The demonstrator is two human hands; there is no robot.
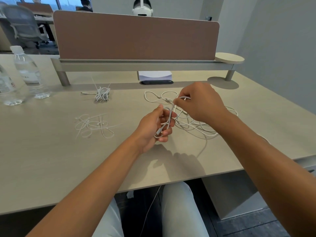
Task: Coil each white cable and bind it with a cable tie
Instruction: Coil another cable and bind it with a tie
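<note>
Viewpoint: a person's head camera, looking down at two bare forearms stretched over a pale wooden desk (51, 159).
Left hand (153, 125): raised just above the desk near its middle, fingers curled round the plug end of a white cable (166, 123), which folds into a first loop inside the hand.
Right hand (200, 101): slightly farther away and to the right, thumb and fingers pinching the same cable where it arcs up out of the left hand.
Loose cables (191, 123): a tangled white heap on the desk under and behind the right hand, with loops spreading toward the far edge; one strand runs off the near edge and hangs between the person's knees.
Coiled cable (102, 94): a small bound bundle lying far left of the hands, tie tails sticking up.
Cable ties (94, 124): a scattered white pile on the desk, left of the left hand and apart from it.
Water bottles (27, 71): two clear ones standing at the far left.
Divider (135, 38): a brown panel along the far edge of the desk.
</note>
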